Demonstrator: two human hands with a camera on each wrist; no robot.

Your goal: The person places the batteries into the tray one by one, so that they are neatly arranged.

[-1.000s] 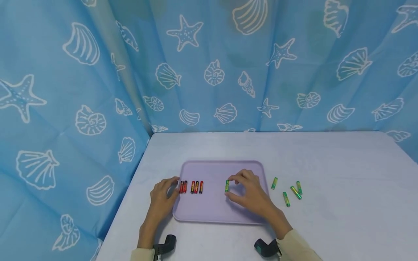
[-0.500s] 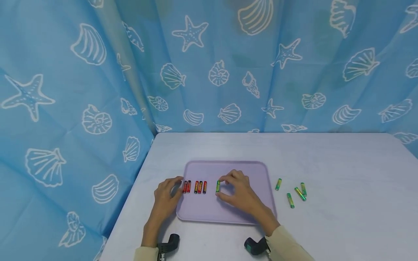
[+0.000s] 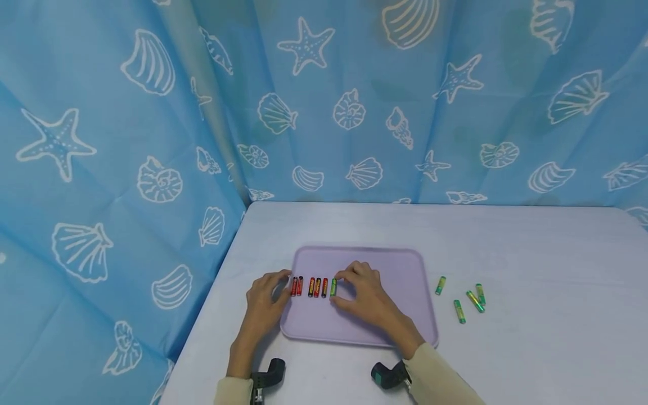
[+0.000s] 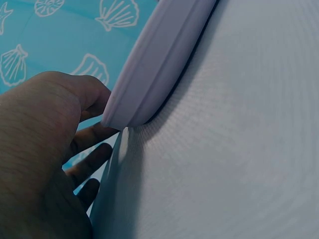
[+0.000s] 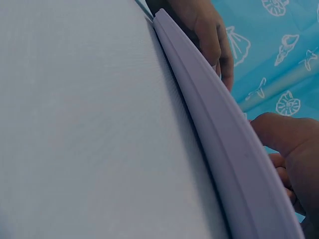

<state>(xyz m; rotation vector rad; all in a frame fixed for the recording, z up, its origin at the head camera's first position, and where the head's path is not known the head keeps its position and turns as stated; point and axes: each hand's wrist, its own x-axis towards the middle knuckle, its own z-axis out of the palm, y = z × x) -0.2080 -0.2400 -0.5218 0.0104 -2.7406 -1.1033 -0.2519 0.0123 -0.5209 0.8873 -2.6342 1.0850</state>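
A white table (image 3: 547,264) stands before a blue shell-print curtain (image 3: 329,135). Over the lilac tray (image 3: 329,324), the right hand (image 3: 372,299) pinches a green battery (image 3: 333,287) by its ends, just right of the red batteries (image 3: 317,287). The left hand (image 3: 264,297) curves at the tray's left edge, thumb and forefinger apart; whether it grips anything is unclear.

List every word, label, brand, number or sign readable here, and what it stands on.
No text can be read.
Red-and-black batteries: label markings, too small to read.
Green batteries: label markings, too small to read.
Curtain: white seashell and starfish drawings, no lettering seen.
Tray: no lettering seen.
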